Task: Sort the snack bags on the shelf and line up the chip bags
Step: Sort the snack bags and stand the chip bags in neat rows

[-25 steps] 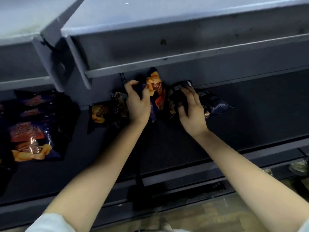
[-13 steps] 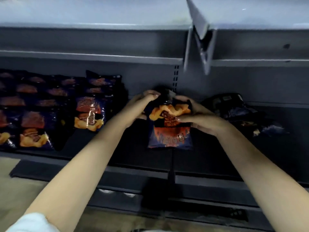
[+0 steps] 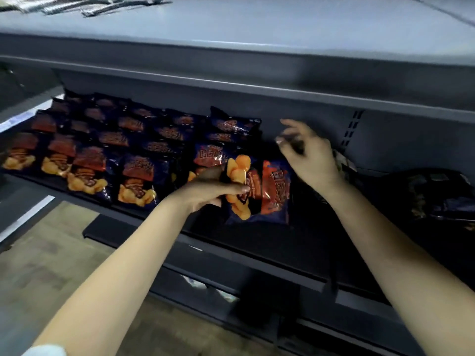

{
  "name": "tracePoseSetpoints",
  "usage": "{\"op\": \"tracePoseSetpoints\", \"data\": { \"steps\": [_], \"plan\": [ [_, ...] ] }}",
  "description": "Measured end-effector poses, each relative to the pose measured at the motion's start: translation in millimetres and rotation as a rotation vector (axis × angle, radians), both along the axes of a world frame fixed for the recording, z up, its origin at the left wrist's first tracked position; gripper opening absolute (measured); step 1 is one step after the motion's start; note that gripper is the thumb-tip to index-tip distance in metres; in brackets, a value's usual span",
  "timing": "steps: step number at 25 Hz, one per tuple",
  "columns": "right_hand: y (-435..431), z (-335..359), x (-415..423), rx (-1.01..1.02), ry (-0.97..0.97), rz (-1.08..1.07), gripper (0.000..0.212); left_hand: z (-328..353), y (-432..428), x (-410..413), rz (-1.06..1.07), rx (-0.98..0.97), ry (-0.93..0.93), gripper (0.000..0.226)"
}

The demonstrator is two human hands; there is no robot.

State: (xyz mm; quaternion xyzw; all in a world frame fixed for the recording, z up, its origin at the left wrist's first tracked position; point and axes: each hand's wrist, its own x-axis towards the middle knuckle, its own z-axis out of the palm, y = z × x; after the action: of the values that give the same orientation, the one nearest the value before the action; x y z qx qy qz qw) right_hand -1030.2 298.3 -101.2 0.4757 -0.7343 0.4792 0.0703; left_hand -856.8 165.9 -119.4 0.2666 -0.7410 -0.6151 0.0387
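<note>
The right hand (image 3: 308, 158) had let go, fingers spread and empty, leaving the left hand (image 3: 213, 191) alone gripping the chip bag (image 3: 267, 191) mid-frame, nearly placed beside the lined-up bags (image 3: 128, 152).

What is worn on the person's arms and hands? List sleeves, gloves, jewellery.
Both forearms are bare. The left hand and right hand have no gloves, and no ring or watch is visible. A pale sleeve edge shows on the left upper arm; no right sleeve is in frame.

Dark bags (image 3: 442, 194) at three o'clock are blurring into shadow, running off the edge; packets (image 3: 97, 6) at eleven o'clock are getting cropped.
</note>
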Motion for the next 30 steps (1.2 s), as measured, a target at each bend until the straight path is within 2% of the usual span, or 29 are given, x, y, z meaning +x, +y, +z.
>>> {"op": "tracePoseSetpoints", "data": {
  "steps": [1,3,5,6,8,11,14,16,18,21,23,25,27,30],
  "plan": [
    [-7,-4,-2,-0.092,-0.095,-0.038,0.04,-2,-4,7,0.102,0.05,0.107,0.043],
    [-17,-9,6,-0.22,-0.5,0.082,0.043,-4,-13,18,0.337,0.183,0.357,0.029],
    [-23,-19,25,-0.252,-0.942,0.344,0.069,-6,-21,24,0.485,0.384,0.58,0.033],
    [-27,-28,38,-0.186,-1.035,0.416,0.081,-9,-22,26,0.518,0.487,0.653,0.037],
    [-39,-43,69,-0.094,-1.057,0.515,0.087,-19,-17,28,0.527,0.617,0.66,0.039],
    [-58,-58,99,-0.111,-0.956,0.422,0.072,-36,-10,35,0.521,0.607,0.583,0.043],
    [-63,-59,93,-0.111,-0.927,0.346,0.047,-36,-25,50,0.629,0.358,0.603,0.064],
    [-61,-63,89,-0.048,-0.92,0.409,0.051,-33,-36,62,0.639,0.042,0.614,0.078],
    [-59,-72,96,0.042,-0.906,0.438,0.06,-36,-38,70,0.541,-0.321,0.578,0.08],
    [-63,-91,116,0.173,-0.782,0.248,0.063,-60,-40,68,0.325,-0.685,0.423,0.075],
    [-65,-97,134,0.198,-0.655,0.003,0.061,-79,-43,63,0.166,-0.832,0.28,0.07],
    [-67,-104,149,0.094,-0.526,-0.174,0.078,-95,-49,59,0.099,-0.967,0.216,0.063],
    [-67,-115,159,0.032,-0.417,-0.23,0.096,-106,-54,59,0.075,-1.057,0.212,0.058],
    [-73,-125,165,0.127,-0.234,-0.245,0.088,-116,-57,59,0.096,-1.108,0.203,0.056]
  ]
}}
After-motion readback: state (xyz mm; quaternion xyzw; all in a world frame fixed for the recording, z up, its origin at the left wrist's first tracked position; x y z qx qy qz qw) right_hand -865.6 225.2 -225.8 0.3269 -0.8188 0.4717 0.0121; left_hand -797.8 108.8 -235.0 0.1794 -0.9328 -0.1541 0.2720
